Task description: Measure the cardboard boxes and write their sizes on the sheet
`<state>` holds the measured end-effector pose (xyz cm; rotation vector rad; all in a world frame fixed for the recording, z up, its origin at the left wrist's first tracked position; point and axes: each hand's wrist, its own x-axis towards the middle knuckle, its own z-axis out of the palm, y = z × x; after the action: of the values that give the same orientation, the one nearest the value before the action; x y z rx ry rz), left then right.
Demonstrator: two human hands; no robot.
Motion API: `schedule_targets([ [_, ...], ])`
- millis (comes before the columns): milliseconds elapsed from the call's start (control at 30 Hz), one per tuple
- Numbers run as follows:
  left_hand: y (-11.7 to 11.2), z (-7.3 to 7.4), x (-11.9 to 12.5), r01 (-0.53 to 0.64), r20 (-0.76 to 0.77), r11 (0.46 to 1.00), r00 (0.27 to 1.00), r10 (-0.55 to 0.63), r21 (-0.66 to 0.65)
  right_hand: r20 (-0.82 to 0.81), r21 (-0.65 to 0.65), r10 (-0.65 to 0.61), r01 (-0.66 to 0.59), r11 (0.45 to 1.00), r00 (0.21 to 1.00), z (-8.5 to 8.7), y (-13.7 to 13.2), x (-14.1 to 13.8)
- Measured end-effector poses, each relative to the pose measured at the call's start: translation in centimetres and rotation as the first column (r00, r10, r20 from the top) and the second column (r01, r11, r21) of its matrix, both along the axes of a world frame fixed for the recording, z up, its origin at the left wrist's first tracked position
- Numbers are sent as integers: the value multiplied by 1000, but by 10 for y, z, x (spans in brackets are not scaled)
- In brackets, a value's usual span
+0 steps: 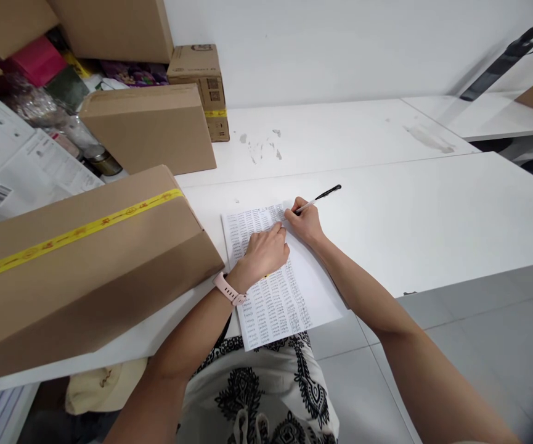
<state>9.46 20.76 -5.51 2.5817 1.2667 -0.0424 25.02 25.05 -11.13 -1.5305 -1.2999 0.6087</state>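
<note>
A sheet of paper (270, 314) with columns of small handwritten-looking entries lies on the white table, its lower part reaching past the front edge. My left hand (266, 250) rests on top of it, fingers stretched toward the upper right, pressing the page and covering part of the columns. A pink watch band (230, 290) circles that wrist. In my right hand (307, 221) a pen (326, 192) with a black end is gripped, tilted to the upper right. The pen's tip is hidden by my fingers near the page's top right corner.
A large cardboard box (76, 271) with yellow tape stands close on the left. Behind it are a smaller carton (155, 132), a taped box (201, 68) and wrapped goods. A black bottle (497, 65) leans on the wall at the far right. Tiled floor (479, 345) shows below the table.
</note>
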Motion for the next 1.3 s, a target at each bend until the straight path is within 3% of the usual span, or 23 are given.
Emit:
schedule_targets([
  [1300, 0, -1, 0, -3, 9, 1000, 1000, 3, 3, -2, 12, -14, 14, 1000, 1000, -3, 2, 3],
])
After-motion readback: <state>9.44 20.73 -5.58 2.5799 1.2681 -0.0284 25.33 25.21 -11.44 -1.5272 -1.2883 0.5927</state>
